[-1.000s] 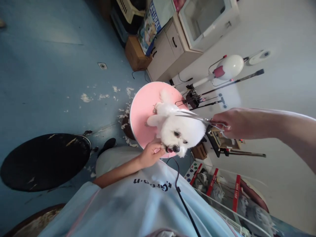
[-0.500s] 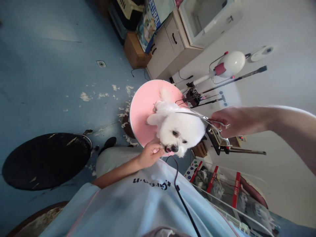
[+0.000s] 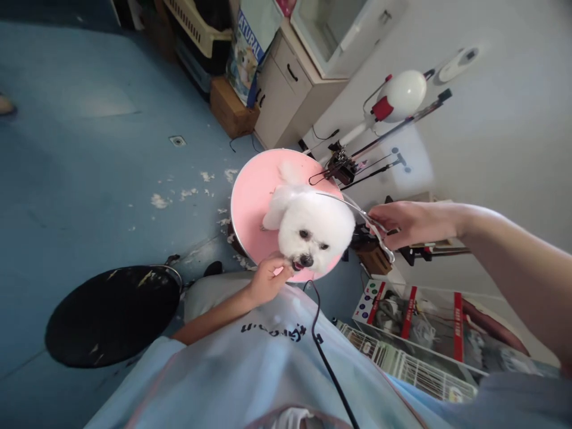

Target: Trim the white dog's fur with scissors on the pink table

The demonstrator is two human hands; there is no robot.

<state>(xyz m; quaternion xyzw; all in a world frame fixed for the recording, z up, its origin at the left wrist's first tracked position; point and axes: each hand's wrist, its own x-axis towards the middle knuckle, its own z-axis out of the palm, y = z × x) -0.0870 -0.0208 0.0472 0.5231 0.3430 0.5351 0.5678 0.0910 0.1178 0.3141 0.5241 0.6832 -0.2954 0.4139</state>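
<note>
Closest in, left hand (image 3: 267,279) cupped under the chin of the white dog (image 3: 310,229), fingers curled shut around the muzzle fur. Best kept firm but gentle there, head steady. Farther out, right hand (image 3: 404,223) closed through the loops of the scissors (image 3: 355,213), blades seemingly near shut and laid along the top of the rounded head. Small snips, tips away from the eyes. Beyond, dog standing on the pink round table (image 3: 252,190).
</note>
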